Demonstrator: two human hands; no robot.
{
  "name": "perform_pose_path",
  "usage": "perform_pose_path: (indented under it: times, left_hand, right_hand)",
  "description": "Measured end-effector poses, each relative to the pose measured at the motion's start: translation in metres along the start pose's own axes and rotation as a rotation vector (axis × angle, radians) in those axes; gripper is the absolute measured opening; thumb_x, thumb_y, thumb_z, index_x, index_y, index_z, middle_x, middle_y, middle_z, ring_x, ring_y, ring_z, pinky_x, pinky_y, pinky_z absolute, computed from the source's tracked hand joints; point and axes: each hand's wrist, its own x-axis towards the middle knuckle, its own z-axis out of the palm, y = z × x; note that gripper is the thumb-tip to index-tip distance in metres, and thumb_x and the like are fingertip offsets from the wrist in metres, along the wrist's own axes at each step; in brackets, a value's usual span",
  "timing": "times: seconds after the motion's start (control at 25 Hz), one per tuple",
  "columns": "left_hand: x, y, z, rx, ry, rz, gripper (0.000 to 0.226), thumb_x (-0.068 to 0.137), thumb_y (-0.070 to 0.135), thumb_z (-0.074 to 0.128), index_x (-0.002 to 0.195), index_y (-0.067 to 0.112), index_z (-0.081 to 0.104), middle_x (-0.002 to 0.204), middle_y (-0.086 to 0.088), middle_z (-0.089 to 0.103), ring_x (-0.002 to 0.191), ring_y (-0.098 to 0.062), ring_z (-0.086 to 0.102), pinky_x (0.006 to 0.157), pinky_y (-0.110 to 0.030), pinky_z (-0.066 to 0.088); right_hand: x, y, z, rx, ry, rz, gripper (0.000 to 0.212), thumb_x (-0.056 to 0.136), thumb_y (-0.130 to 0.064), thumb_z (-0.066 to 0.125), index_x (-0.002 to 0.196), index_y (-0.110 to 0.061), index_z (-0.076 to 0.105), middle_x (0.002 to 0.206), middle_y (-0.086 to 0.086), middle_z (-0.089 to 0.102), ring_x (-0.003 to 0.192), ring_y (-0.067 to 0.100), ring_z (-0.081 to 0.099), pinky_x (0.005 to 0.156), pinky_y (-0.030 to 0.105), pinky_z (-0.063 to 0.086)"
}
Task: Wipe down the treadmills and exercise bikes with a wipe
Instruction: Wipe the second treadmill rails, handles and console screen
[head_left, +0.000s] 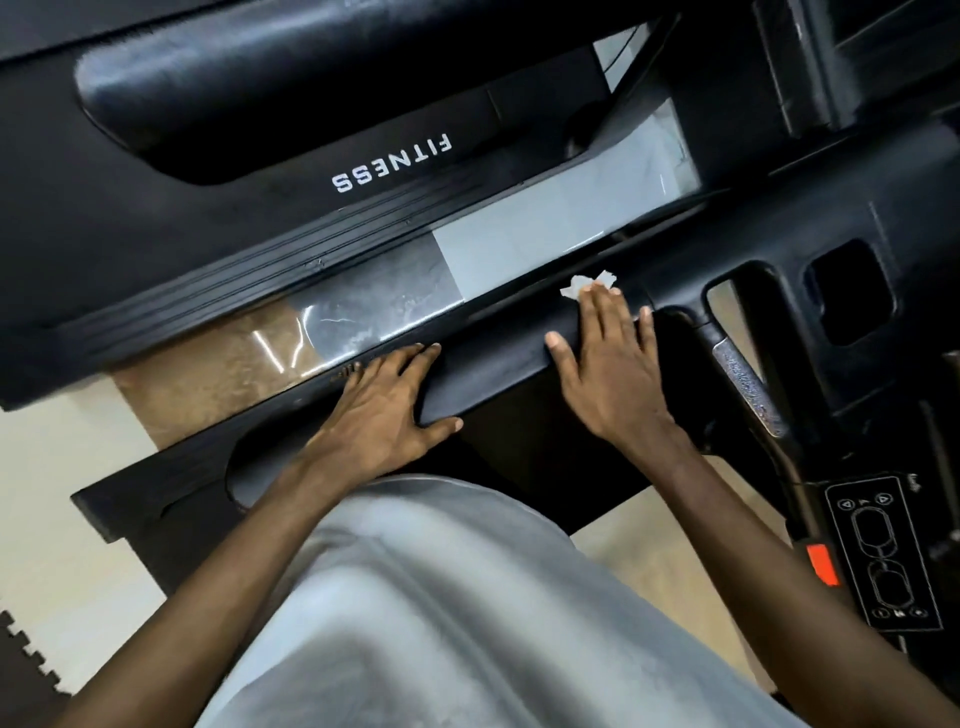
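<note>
right hand (608, 364), at 3 o'clock of centre, fingers straight and slightly spread, presses the white wipe (586, 283) onto the black padded handrail (488, 374); the wipe shows just past the fingertips, at 2 o'clock. left hand (379, 410), at 8 o'clock, lies flat on the same rail, steadying. advised: even pressure, lengthwise strokes toward 8 o'clock, left hand lifted clear ahead of the wipe.

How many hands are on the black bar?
2. The left hand rests on the black bar's end; the right hand lies across it further along, pressing the wipe.
</note>
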Motion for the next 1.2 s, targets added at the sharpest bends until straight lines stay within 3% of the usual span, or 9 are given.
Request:
perform_pose_path:
  times: [0.2, 0.36, 0.48, 0.64, 0.84, 1.0, 1.08, 1.2]
  left_hand:
    - [-0.006, 0.012, 0.004, -0.134, 0.052, -0.055, 0.094, 0.068, 0.079, 0.050, 0.152, 0.040, 0.036, 0.153, 0.005, 0.040, 0.141, -0.020, 0.038, 0.117, -0.048, 0.031]
    - [-0.009, 0.019, 0.004, -0.183, 0.082, -0.087, 0.086, 0.073, 0.071, 0.059, 0.151, 0.043, 0.037, 0.153, 0.007, 0.041, 0.140, -0.017, 0.039, 0.116, -0.051, 0.032]
    - [-0.006, 0.020, -0.001, -0.148, 0.046, -0.074, 0.083, 0.082, 0.060, 0.071, 0.153, 0.040, 0.034, 0.153, 0.008, 0.039, 0.141, -0.014, 0.037, 0.118, -0.048, 0.030]
    - [0.001, 0.021, -0.012, -0.087, -0.043, -0.064, 0.087, 0.085, 0.056, 0.070, 0.156, 0.031, 0.028, 0.156, 0.005, 0.035, 0.142, -0.016, 0.034, 0.118, -0.040, 0.028]
    - [0.011, 0.005, -0.015, -0.075, -0.175, -0.122, 0.105, 0.074, 0.084, 0.055, 0.159, 0.036, 0.015, 0.162, 0.008, 0.025, 0.148, -0.018, 0.025, 0.121, -0.045, 0.025]
    - [0.016, 0.006, -0.017, -0.054, -0.209, -0.094, 0.104, 0.083, 0.071, 0.061, 0.161, 0.028, 0.009, 0.167, 0.002, 0.012, 0.154, -0.022, 0.008, 0.125, -0.043, 0.009]
    - [0.023, 0.007, -0.020, -0.050, -0.229, -0.077, 0.106, 0.083, 0.070, 0.062, 0.161, 0.024, 0.007, 0.168, 0.000, 0.008, 0.155, -0.024, 0.001, 0.123, -0.040, 0.002]
    - [0.032, 0.008, -0.024, -0.078, -0.260, -0.033, 0.110, 0.081, 0.070, 0.064, 0.161, 0.021, 0.007, 0.168, -0.003, 0.007, 0.154, -0.020, 0.004, 0.122, -0.033, -0.001]
  right_hand:
    - [-0.024, -0.015, 0.008, 0.090, -0.048, -0.339, 0.074, 0.101, -0.058, 0.028, 0.157, -0.010, 0.020, 0.165, 0.005, 0.018, 0.153, 0.019, 0.008, 0.125, 0.042, 0.000]
    - [0.002, 0.028, -0.002, 0.065, 0.004, -0.225, 0.073, 0.101, -0.059, 0.022, 0.159, -0.013, 0.017, 0.166, 0.002, 0.016, 0.153, 0.016, 0.007, 0.123, 0.046, -0.005]
    - [0.035, 0.036, -0.011, 0.074, -0.046, -0.158, 0.076, 0.101, -0.060, 0.024, 0.156, -0.008, 0.023, 0.164, 0.009, 0.022, 0.153, 0.021, 0.011, 0.123, 0.046, -0.004]
    - [0.049, -0.020, -0.006, 0.052, -0.228, -0.371, 0.076, 0.101, -0.062, 0.019, 0.150, -0.006, 0.037, 0.159, 0.012, 0.032, 0.150, 0.023, 0.020, 0.123, 0.047, -0.001]
    - [0.085, -0.071, -0.005, -0.067, -0.552, -0.480, 0.074, 0.101, -0.063, 0.011, 0.145, -0.016, 0.049, 0.155, 0.005, 0.042, 0.144, 0.021, 0.034, 0.119, 0.050, 0.011]
    - [0.120, -0.090, -0.009, -0.272, -0.769, -0.468, 0.073, 0.102, -0.061, 0.007, 0.149, -0.019, 0.044, 0.158, 0.006, 0.038, 0.147, 0.023, 0.032, 0.117, 0.048, 0.014]
    - [0.129, -0.093, -0.012, -0.313, -0.749, -0.388, 0.071, 0.104, -0.057, 0.010, 0.146, -0.013, 0.047, 0.155, 0.009, 0.041, 0.144, 0.025, 0.035, 0.116, 0.046, 0.016]
    - [0.127, -0.082, -0.020, -0.334, -0.538, -0.298, 0.060, 0.107, -0.048, 0.021, 0.130, -0.009, 0.060, 0.137, 0.014, 0.059, 0.130, 0.029, 0.051, 0.112, 0.044, 0.023]
